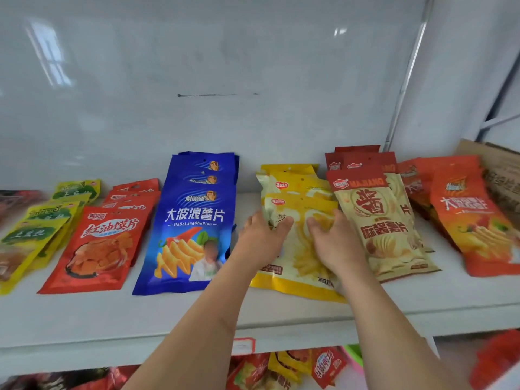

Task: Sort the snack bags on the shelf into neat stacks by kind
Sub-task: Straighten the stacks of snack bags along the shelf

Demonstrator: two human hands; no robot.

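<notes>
On the white shelf (168, 313) snack bags lie in overlapping stacks by kind. Both hands rest on the top bag of the yellow stack (298, 266) in the middle. My left hand (261, 240) presses its left edge with the fingers curled over. My right hand (334, 243) lies flat on its right half. To the left is the blue chip bag stack (194, 220), then a red bag stack (104, 246) and a yellow-green bag stack (33, 235). To the right lie the beige and red bag stack (380, 220) and an orange bag stack (467, 218).
A white back panel (197, 94) rises behind the shelf. A cardboard box (501, 170) stands at the far right. Dark red packets (17, 201) lie at the far left. On the lower shelf are more mixed snack bags (281, 370).
</notes>
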